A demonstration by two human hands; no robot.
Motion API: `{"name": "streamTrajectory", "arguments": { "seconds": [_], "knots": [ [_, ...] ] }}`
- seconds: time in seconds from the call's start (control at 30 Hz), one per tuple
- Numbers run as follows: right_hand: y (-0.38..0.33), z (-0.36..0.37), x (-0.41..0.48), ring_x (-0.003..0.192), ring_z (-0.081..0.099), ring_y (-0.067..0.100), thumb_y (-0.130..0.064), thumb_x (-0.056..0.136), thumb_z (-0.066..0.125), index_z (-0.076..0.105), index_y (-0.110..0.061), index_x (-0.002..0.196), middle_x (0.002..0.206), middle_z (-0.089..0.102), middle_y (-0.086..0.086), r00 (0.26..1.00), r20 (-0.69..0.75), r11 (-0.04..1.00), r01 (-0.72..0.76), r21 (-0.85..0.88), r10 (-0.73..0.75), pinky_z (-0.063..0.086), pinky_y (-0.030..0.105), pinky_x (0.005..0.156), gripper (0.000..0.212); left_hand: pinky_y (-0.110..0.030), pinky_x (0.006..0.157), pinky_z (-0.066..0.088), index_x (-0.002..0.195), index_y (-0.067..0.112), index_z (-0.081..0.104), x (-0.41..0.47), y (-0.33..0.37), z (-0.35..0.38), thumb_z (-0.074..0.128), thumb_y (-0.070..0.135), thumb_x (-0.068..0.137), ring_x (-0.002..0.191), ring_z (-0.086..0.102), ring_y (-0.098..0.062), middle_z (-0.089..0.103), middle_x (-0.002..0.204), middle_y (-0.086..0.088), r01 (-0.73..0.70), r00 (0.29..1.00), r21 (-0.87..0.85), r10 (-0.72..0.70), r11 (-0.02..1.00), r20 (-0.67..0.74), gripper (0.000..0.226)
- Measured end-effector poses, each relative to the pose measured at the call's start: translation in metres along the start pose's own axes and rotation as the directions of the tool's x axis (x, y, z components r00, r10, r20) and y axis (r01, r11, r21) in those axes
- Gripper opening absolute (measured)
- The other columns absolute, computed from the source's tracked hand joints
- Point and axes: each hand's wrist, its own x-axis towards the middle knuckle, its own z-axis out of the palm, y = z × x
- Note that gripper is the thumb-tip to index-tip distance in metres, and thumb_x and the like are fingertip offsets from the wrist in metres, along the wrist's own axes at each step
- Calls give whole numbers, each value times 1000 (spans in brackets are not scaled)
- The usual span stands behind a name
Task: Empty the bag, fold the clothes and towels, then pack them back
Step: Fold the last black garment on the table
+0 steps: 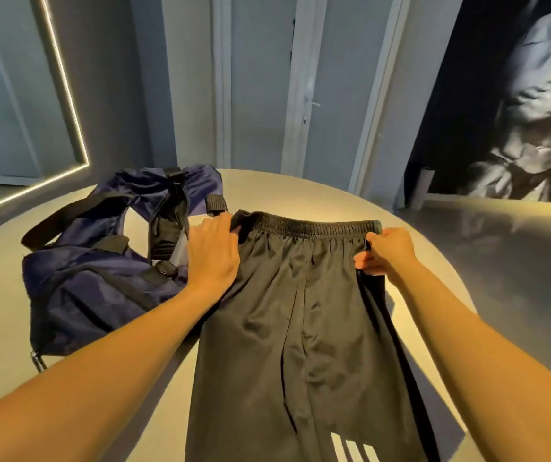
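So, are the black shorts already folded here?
No, the black shorts lie spread out at full length on the table, the left hand and right hand each holding an end of the waistband.

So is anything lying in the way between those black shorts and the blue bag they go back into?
Nothing visible does. The left hand and right hand hold the shorts by the waistband on the table, and the bag lies right beside them, on the left. Only the bag's own black straps cross its top.
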Motion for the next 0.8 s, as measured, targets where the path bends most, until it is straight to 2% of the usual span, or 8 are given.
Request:
{"name": "streamTrajectory", "arguments": {
  "seconds": [0.1,0.2,0.37,0.43,0.53,0.6,0.73,0.8],
  "knots": [
    [25,20,18,70,75,39,-17,103,45,60,-5,106,77,74,23,1000,-30,999,-7,48,9,63,52,67,20,-44,68,31,95,5,57,9,-11,13,62,9,96,74,50,-41,57,82,-19,-121,992,70,119,990,37,7],
    [43,35,32,71,75,38,-20,102,47,59,-6,104,85,73,24,998,-48,999,34,41,-32,62,56,74,19,-40,69,20,92,6,57,23,-24,23,66,9,94,73,49,-40,56,80,-20,-235,971,132,227,963,76,10],
    [42,48,52,89,73,41,-15,107,47,55,-3,117,104,69,29,997,69,986,15,167,-27,60,40,67,19,-44,70,30,88,10,59,52,-60,46,59,28,100,78,53,-39,61,81,-17,-323,936,288,259,902,238,22],
    [34,49,56,87,71,39,-16,108,46,54,-2,120,106,68,30,990,138,981,-2,193,-25,60,43,71,21,-43,70,28,89,11,61,58,-68,51,56,33,101,81,54,-39,63,83,-17,-329,926,300,244,896,286,26],
    [16,46,58,85,72,35,-19,109,43,55,-3,124,103,71,29,980,184,981,39,189,-74,60,49,86,25,-44,67,33,86,10,58,65,-71,47,54,33,103,80,53,-40,59,82,-17,-210,951,120,174,970,257,28],
    [-1,39,57,86,73,36,-20,109,43,57,-5,123,100,72,28,975,182,977,92,193,-128,61,49,85,25,-45,64,37,82,11,55,72,-65,38,54,32,104,77,53,-39,57,78,-12,-100,971,-45,107,994,215,30],
    [-33,21,42,91,72,44,-15,108,45,53,-12,88,97,70,32,968,155,960,161,229,-199,60,53,84,22,-38,63,35,70,19,52,92,-43,5,58,31,103,63,47,-21,52,65,-3,166,963,-286,-93,944,254,36],
    [-46,10,31,96,71,45,-11,107,44,51,-12,86,104,68,33,962,157,945,174,276,-223,59,55,87,23,-33,65,34,67,19,51,96,-31,-18,60,24,102,58,42,-12,49,61,2,213,957,-404,-106,890,271,36]
  ]
}}
